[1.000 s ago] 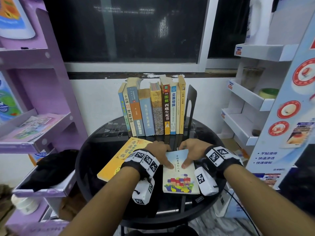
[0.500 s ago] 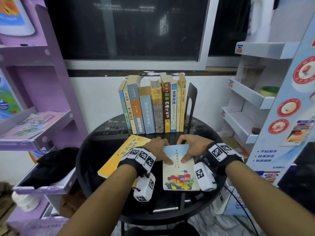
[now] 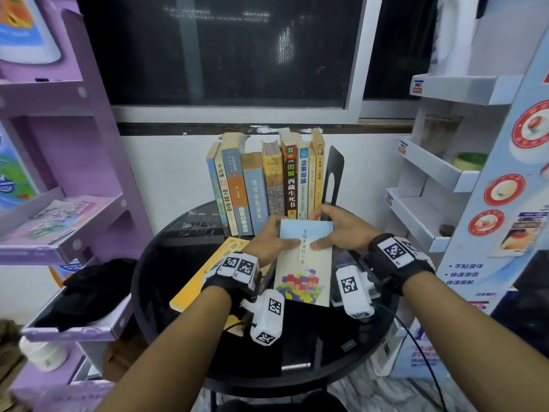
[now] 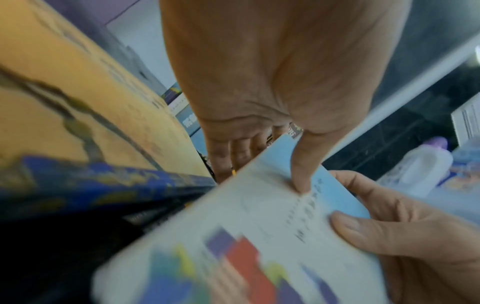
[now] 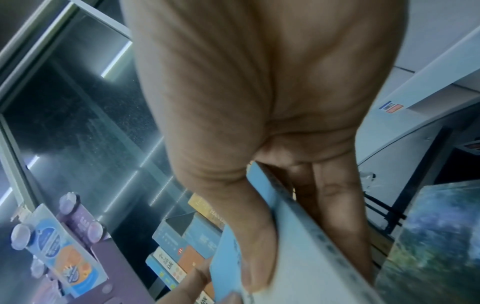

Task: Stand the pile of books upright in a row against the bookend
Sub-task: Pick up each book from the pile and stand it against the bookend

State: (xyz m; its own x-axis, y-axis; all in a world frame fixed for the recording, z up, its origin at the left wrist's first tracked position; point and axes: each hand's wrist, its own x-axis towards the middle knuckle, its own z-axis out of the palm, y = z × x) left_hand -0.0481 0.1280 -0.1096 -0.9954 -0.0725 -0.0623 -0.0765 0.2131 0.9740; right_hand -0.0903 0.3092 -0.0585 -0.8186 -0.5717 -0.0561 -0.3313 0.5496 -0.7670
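A thin pale-blue book (image 3: 306,263) with coloured blocks on its cover is lifted off the round black table (image 3: 166,281), far end raised. My left hand (image 3: 271,242) holds its left edge, thumb on the cover (image 4: 301,174), fingers beneath. My right hand (image 3: 335,233) grips the right edge the same way (image 5: 259,236). Behind stands a row of upright books (image 3: 267,185) against a black metal bookend (image 3: 334,176) on their right. A yellow book (image 3: 208,272) lies flat to the left, partly under my left wrist.
A purple shelf unit (image 3: 68,179) stands on the left and a white display rack (image 3: 427,179) on the right. A black cloth (image 3: 89,289) lies on a low shelf at left. The wall and a dark window are behind the table.
Both hands lay on the pale-blue book flat on the table; now they have taken its side edges and lifted it up and toward the row.
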